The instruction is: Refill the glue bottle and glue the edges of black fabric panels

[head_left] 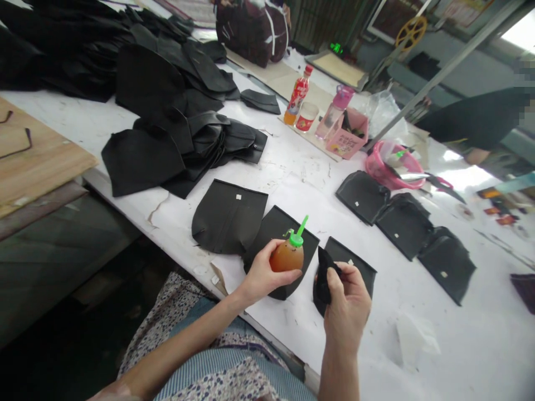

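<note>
My left hand point(262, 274) is wrapped round a small squeeze bottle point(287, 255) of amber glue with a green nozzle pointing up and right. My right hand point(346, 303) pinches the folded edge of a black cut piece point(324, 275) near the table's front edge. Under and between the hands lie flat black cut pieces point(229, 216), each with a small white tag. A row of three more black pieces point(404, 224) runs to the right.
A large heap of black pieces point(175, 111) covers the white table point(460, 345) at the left and back. Drink bottles point(297, 94), a pink box point(348, 136) and a pink basin point(393, 164) stand behind. A wooden board point(37, 150) lies at far left. Another person's dark sleeve point(472, 120) shows at right.
</note>
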{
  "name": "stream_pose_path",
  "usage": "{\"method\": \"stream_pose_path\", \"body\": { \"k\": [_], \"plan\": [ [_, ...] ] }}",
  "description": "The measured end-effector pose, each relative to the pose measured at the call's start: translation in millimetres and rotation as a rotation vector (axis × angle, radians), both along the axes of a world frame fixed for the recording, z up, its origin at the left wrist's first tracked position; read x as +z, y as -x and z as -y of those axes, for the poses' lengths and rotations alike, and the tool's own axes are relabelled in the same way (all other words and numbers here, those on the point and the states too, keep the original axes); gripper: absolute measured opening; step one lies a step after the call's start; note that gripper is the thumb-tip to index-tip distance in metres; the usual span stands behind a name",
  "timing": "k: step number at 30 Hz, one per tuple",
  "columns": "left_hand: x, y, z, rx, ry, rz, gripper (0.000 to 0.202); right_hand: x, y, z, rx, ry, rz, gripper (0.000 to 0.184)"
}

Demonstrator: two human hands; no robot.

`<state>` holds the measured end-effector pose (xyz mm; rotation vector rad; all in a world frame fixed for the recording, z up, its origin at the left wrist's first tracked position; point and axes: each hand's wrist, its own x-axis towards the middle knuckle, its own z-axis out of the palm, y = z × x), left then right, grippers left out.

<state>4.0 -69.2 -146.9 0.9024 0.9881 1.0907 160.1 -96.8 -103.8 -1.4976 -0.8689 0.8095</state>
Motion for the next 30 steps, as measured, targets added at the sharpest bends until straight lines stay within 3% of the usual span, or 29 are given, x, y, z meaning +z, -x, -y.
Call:
{"method": "stream_pose_path", "body": {
  "k": [4, 12, 18, 24, 30],
  "plan": [
    [2.9, -0.3, 0.4, -0.044, 0.059, 0.097, 0.052, 0.8, 1.1, 0.8, 0.024, -0.036, 0.089, 0.023],
    [4.4, -4.6, 3.1, -0.046, 0.011, 0.029, 0.05, 4.6, 3.8, 3.7, 0.149, -0.132, 0.267, 0.008],
    [6.2, -11.3, 4.4, 0.073, -0.144, -0.217, 0.051, 10.3, 15.0, 0.9, 0.204, -0.272, 0.631, 0.012],
    [-1.2, -14.1, 5.9, 0.211, -0.367, -0.5, 0.051, 3.4, 24.9, -3.1, 0.161, -0.307, 0.706, 0.01],
    [-6.1, -11.1, 6.8, 0.25, -0.471, -0.681, 0.057, 3.7, 28.2, -3.9, 0.124, -0.255, 0.699, 0.003]
  ]
}}
